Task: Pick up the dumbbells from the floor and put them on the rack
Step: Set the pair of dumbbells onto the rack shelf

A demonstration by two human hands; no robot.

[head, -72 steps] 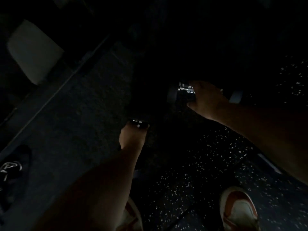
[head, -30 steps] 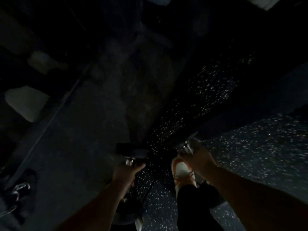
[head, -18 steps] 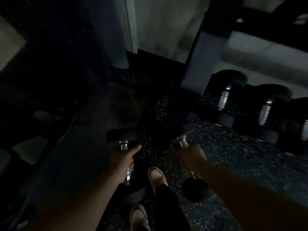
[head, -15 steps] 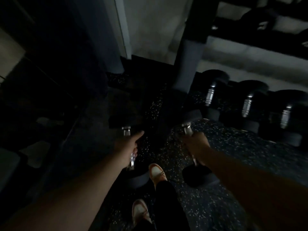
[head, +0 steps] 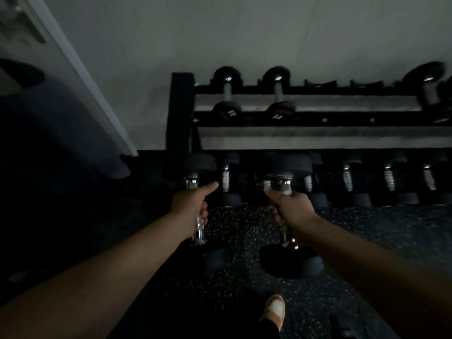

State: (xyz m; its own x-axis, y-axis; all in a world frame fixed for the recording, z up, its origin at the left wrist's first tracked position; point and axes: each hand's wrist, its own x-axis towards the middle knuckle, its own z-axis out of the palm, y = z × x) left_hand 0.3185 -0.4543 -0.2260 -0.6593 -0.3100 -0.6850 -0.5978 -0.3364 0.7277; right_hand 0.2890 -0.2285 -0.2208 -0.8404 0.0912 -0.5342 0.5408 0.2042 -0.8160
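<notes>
The room is dim. My left hand is closed around the chrome handle of a black dumbbell, held off the floor and pointing away from me. My right hand grips the handle of a second black dumbbell the same way. Both are held in front of the dumbbell rack, whose black frame and grey rails stand against the wall. Two small dumbbells lie on its top tier at the left. The middle rail right ahead of my hands shows nothing on it.
Several larger dumbbells sit in a row on the rack's lowest level. The floor is dark speckled rubber. My shoe is at the bottom. A white door frame and a dark padded shape are at the left.
I have lifted both dumbbells off the floor, straightened up and come to face the rack. The view has risen from the floor to the rack's tiers.
</notes>
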